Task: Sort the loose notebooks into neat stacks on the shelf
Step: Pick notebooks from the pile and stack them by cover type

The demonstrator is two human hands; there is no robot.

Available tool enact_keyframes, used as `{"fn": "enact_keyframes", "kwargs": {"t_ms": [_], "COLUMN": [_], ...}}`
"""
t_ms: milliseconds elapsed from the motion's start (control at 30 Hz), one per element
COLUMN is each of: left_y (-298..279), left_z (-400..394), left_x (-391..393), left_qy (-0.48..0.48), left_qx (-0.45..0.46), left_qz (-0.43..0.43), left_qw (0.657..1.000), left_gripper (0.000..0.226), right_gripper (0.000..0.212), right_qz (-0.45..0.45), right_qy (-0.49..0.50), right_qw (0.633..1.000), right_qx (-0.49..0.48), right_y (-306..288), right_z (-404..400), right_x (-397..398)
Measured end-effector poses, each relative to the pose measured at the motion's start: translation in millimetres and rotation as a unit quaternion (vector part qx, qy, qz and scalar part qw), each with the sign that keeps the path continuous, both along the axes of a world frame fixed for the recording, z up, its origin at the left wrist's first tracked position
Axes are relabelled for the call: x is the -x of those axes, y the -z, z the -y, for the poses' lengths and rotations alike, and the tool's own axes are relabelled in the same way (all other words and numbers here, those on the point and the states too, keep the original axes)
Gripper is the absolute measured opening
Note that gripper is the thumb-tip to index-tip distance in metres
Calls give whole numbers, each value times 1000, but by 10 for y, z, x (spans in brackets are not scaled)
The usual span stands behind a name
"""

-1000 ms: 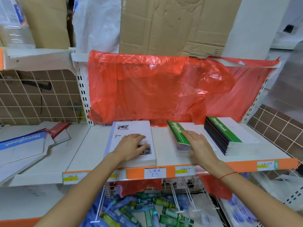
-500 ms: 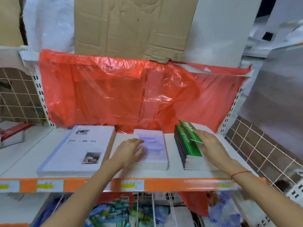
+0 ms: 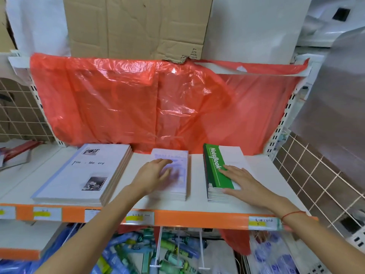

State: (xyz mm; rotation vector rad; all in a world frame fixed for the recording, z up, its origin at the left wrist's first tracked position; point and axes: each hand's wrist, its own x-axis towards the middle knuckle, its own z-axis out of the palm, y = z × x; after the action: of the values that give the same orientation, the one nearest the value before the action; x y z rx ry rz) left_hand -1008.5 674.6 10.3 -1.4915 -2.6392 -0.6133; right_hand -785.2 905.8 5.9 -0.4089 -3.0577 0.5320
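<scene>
Three notebook stacks lie on the white shelf (image 3: 260,175). A large white stack (image 3: 83,171) printed "Time Memory" is on the left. In the middle sits a small pale purple stack (image 3: 177,167), and my left hand (image 3: 156,175) rests flat on it with fingers extended. On the right is a green-and-white "NoteBook" stack (image 3: 215,169). My right hand (image 3: 241,180) lies flat on its top cover, fingers straight, near the front end.
A red plastic sheet (image 3: 158,103) hangs behind the shelf, with cardboard (image 3: 138,26) above. Wire grids flank both sides. More notebooks (image 3: 17,153) lie on the shelf to the far left. Packaged goods hang below the orange shelf edge (image 3: 177,216).
The green notebook that my right hand held tilted now lies flat on the green stack. My left hand stays on the purple stack. The view has shifted.
</scene>
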Motion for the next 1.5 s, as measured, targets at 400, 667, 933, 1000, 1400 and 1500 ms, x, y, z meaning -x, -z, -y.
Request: {"fn": "enact_keyframes", "kwargs": {"t_ms": [400,667,933,1000,1400,1500], "left_y": [38,15,11,32,4,-11], "left_z": [-107,-123,-108,-108,-186,-204], "left_x": [-36,-21,-23,-10,-90,-132], "left_qy": [11,8,11,15,25,30], "left_qx": [-8,-9,-6,-7,-15,-23], "left_qz": [-8,-16,-19,-21,-34,-37], "left_qw": [1000,1000,1000,1000,999,999], "left_gripper": [79,81,61,43,80,82], "right_gripper": [109,110,110,109,106,107], "right_qz": [-25,-24,-24,-26,-27,-27], "right_qy": [21,24,28,30,28,28], "right_qw": [999,999,999,999,999,999], "right_qx": [-10,-23,-27,-25,-17,-12], "right_y": [79,111,106,115,94,77], "right_z": [1,-6,5,7,33,38], "right_x": [76,103,108,110,92,82]}}
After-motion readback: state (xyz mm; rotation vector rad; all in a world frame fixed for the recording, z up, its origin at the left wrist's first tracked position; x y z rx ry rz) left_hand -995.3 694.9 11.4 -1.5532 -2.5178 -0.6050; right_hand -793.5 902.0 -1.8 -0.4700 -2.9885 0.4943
